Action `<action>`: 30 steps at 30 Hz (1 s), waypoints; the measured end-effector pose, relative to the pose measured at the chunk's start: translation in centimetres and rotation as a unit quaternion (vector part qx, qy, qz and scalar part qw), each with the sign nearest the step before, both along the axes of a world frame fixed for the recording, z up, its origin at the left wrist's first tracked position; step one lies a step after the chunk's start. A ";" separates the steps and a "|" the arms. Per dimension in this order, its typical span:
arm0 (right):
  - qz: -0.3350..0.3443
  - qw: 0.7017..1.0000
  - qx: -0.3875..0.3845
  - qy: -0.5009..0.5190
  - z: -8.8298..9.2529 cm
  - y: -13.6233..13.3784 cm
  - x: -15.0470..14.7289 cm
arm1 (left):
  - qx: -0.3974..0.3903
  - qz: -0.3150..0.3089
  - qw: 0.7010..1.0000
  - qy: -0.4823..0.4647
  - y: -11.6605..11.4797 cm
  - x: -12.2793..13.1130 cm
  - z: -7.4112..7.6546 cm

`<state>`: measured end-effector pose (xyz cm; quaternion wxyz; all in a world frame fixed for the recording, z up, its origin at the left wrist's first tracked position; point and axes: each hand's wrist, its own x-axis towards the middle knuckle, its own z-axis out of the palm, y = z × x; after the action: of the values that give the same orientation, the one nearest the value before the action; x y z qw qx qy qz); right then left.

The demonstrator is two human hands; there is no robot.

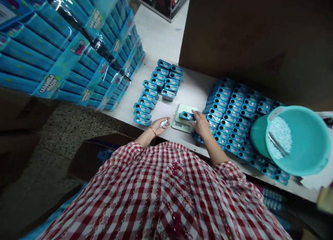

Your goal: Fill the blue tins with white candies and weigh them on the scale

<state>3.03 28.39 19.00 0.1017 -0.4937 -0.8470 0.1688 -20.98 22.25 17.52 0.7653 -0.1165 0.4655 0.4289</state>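
Observation:
My right hand (201, 125) grips one end of a small blue candy box (186, 116) with a round hole in its top. That box is on or just over a pale kitchen scale (179, 124); contact is hard to make out. To the left of the scale, my left hand (159, 126) is palm up, fingers curled around several small white candies (163, 123). Left of the scale stand two uneven rows of similar boxes (145, 104). A dense block of more boxes (229, 123), some with white candies at their holes, stands to the right.
A turquoise bucket (309, 139) of white candies (279, 134) with a metal scoop (278, 143) leans at the right. Tall stacks of blue display packs (65, 49) rise at the left. A large cardboard box (247, 35) and a black printed box (166, 4) stand behind.

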 end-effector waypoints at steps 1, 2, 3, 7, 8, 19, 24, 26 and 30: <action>-0.018 1.000 0.003 0.018 0.1 -0.4 0.5 | -0.012 0.012 1.000 0.001 -0.9 -0.5 0.4; -0.038 0.999 0.008 0.036 0.3 -1.1 0.8 | -0.024 0.022 0.999 0.005 -1.8 -0.8 0.7; -0.060 0.997 0.011 0.054 0.5 -2.0 1.0 | -0.034 0.029 0.999 0.008 -2.6 -1.1 1.0; -0.044 0.993 -0.033 0.104 2.0 -7.3 -2.0 | -0.044 -0.004 0.998 -0.033 -5.1 -1.3 1.5; -0.008 0.993 -0.054 0.101 2.4 -8.7 -3.5 | -0.043 -0.020 0.998 -0.046 -5.5 -1.2 1.5; 0.146 0.981 -0.125 -0.029 2.8 -12.3 -11.1 | -0.074 -0.078 0.992 -0.061 -6.9 -1.1 2.4; 0.174 0.975 -0.122 -0.057 2.8 -11.7 -10.9 | -0.085 -0.049 0.994 -0.052 -7.0 -0.4 2.1; 0.195 0.972 -0.114 -0.066 2.6 -11.4 -10.3 | -0.085 -0.040 0.994 -0.051 -6.9 0.4 1.8; 0.241 0.965 -0.101 0.019 2.4 -9.9 -7.3 | -0.074 -0.011 0.995 -0.062 -6.5 2.5 1.4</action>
<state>-4.29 18.46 21.38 0.0237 -0.2793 -0.9175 0.2821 -18.53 15.75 18.93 0.7865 -0.1940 0.4490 0.3769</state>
